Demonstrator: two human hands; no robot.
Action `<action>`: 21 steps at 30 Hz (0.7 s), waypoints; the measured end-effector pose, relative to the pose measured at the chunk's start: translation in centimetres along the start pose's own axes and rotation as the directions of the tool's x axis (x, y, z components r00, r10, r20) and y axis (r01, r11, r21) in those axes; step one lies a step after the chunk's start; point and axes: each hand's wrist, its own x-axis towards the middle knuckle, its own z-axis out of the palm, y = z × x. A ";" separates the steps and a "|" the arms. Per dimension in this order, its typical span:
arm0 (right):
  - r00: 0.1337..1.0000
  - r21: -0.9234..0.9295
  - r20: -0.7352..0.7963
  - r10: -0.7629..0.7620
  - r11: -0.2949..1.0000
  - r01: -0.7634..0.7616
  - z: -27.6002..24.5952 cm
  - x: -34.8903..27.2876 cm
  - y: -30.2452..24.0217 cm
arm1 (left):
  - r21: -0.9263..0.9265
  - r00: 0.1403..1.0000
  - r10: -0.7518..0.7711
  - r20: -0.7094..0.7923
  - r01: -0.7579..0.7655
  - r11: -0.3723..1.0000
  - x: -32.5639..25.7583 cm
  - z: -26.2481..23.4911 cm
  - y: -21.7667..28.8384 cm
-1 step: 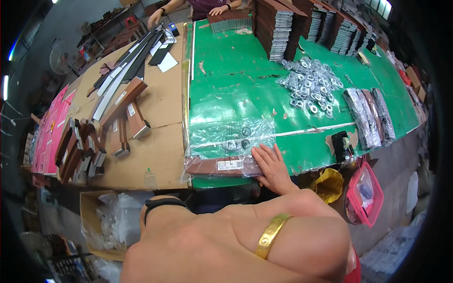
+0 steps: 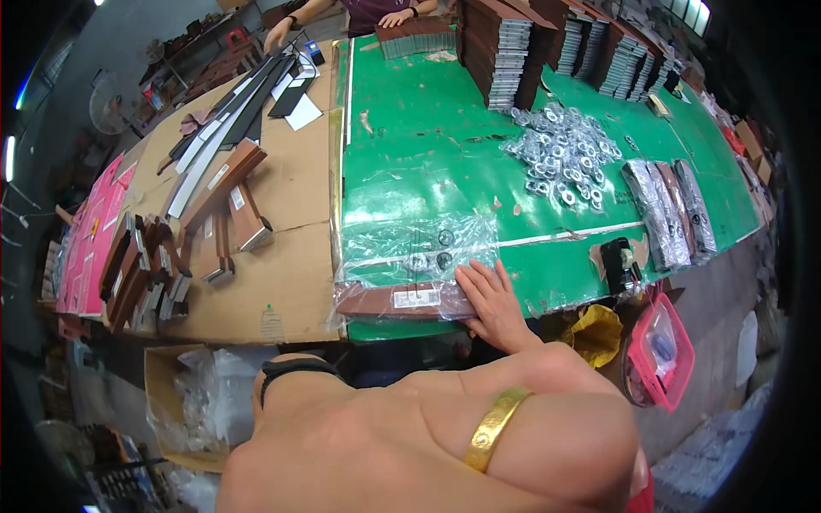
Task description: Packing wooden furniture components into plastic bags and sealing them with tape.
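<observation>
My right hand (image 2: 494, 299) lies flat, fingers stretched out, on the right end of a clear plastic bag (image 2: 389, 248). Inside the bag's near side is a brown bar-shaped piece (image 2: 363, 301) with a white label, along the front edge of the green tabletop. The loose part of the bag spreads away from me. Very close to the camera, what looks like my left hand (image 2: 342, 427) fills the lower middle, with a gold band (image 2: 492, 430) and a black band (image 2: 299, 366) on it. Its fingertips are hidden, so I cannot tell what they do.
Left on cardboard lie brown pieces (image 2: 154, 265) and long strips (image 2: 227, 128). Small ring parts in plastic (image 2: 569, 154), wrapped bars (image 2: 671, 214) and a tape dispenser (image 2: 617, 261) are at right. Tall brown stacks (image 2: 500, 56) stand behind. A co-worker (image 2: 368, 13) is opposite. A pink basket (image 2: 663, 355) is below.
</observation>
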 end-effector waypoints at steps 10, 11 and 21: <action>1.000 0.011 0.002 -0.010 1.000 0.010 0.1 0.2 -0.1 | -0.066 1.000 0.003 0.029 -0.001 0.998 1.8 -1.1 -0.1; 1.000 0.015 0.003 -0.014 1.000 0.014 0.3 0.4 -0.1 | -0.068 1.000 0.001 0.029 0.001 0.998 1.7 -0.3 -0.3; 0.999 -0.015 -0.001 -0.045 0.999 0.045 0.4 0.6 -0.4 | -0.180 0.992 0.047 0.118 -0.025 0.983 1.4 -1.6 2.1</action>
